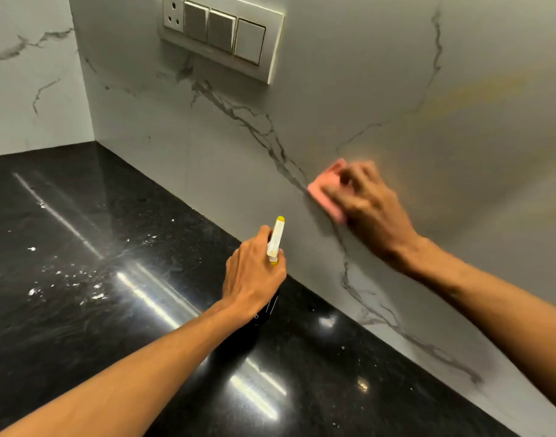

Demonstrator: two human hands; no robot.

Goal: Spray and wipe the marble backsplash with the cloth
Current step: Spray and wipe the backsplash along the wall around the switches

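Marble backsplash (349, 89): pale grey-white slab with dark veins, filling the view from 12 through 4 o'clock; it meets a black countertop (81, 310) along a seam running from 10 o'clock down to 5 o'clock.

Cloth (325, 190): pink, folded to a small pad, flat against the marble just right of centre at about 2 o'clock, lying over a dark vein; its left edge shows clear, the rest is under the fingers.

Right hand (371, 206): on the cloth, fingers bent over it and gripping it against the slab; hand and cloth are blurred, so finger detail is unclear; forearm enters from 4 o'clock.

Left hand (254, 272): just below centre at 6 o'clock, wrapped round the neck of a spray bottle (276, 238); white trigger head with yellow tip, nozzle aimed up toward 12 o'clock; dark bottle body mostly hidden under the hand; bottle is near the wall, at 7 o'clock from the cloth, apart from it.

Hands are apart, each holding its own item.

Switch plate (221, 36): white, on the marble at 11 o'clock; one socket, three rockers.

White specks (65, 279): scattered on the countertop at 8 o'clock, amid glare streaks.
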